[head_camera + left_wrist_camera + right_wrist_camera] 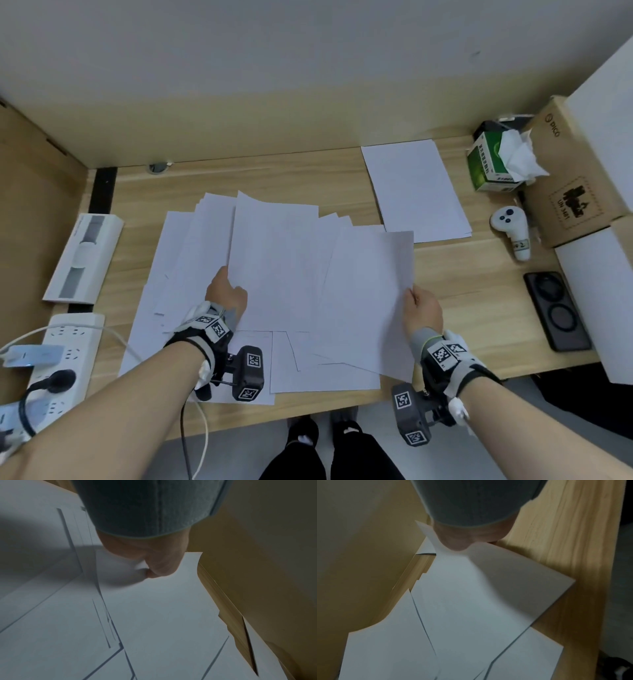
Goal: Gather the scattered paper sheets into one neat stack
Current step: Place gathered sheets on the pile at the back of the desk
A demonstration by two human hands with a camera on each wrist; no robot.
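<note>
Several white paper sheets (191,274) lie fanned and overlapping on the wooden desk (462,308). My left hand (227,291) pinches the left edge of a lifted sheet (274,260); the left wrist view shows the same hand (154,566) with its fingers on the sheet (163,608). At the right, my right hand (423,310) grips the edge of another raised sheet (370,294); the right wrist view shows this hand (458,542) pinching the sheet (471,601), which curls up. A separate neat stack (414,188) lies at the back right.
A power strip (68,356) with plugs and a long white box (84,258) sit on the left. At the right are a tissue pack (496,161), a white controller (512,233), a dark phone (556,310) and cardboard boxes (568,171).
</note>
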